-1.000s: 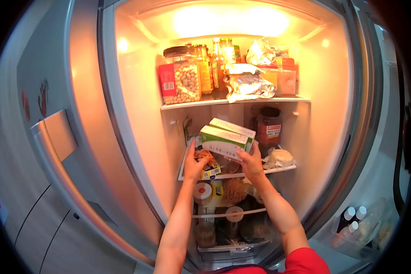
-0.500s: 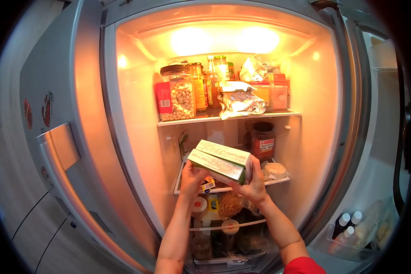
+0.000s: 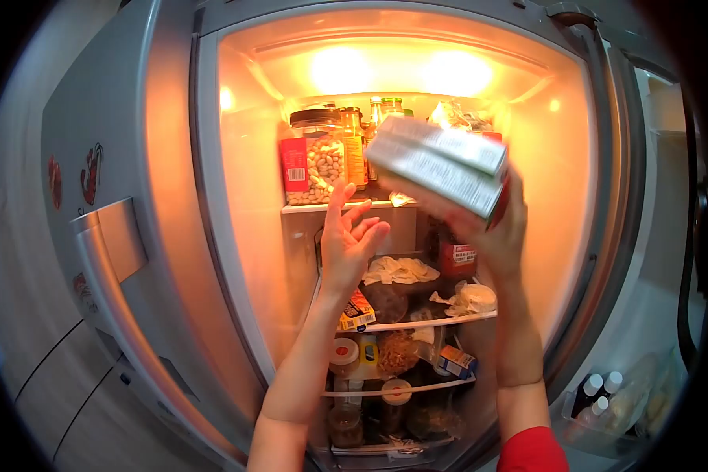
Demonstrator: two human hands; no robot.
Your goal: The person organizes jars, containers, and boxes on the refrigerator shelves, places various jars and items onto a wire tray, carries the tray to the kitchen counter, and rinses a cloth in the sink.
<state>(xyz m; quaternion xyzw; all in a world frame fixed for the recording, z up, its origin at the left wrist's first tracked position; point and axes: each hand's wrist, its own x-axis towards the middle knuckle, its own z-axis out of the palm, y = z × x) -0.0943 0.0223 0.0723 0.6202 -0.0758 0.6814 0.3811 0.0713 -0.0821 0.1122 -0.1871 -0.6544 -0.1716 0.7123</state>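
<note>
My right hand (image 3: 502,236) grips two long white cartons (image 3: 440,165) with printed text, pressed together and tilted, in front of the upper fridge shelf. They are blurred by motion. My left hand (image 3: 348,248) is empty, with its fingers apart, in front of the edge of that shelf and left of the cartons. Beyond my left hand's fingertips stands a big jar of nuts (image 3: 322,167) with a dark lid and a red label. The cartons hide most of the foil-wrapped package and the containers on the right of the upper shelf.
Tall bottles (image 3: 354,145) stand beside the jar. The middle shelf holds a yellow box (image 3: 357,311), crumpled wrapping (image 3: 401,271), a red-labelled jar (image 3: 458,256) and a wrapped round item (image 3: 473,299). Lower down are tubs and a small blue box (image 3: 456,361). Fridge doors (image 3: 94,157) stand open either side.
The cartons have risen up and to the right in my right hand. My left hand has let go of them and lifted, fingers spread. The middle shelf's contents now show.
</note>
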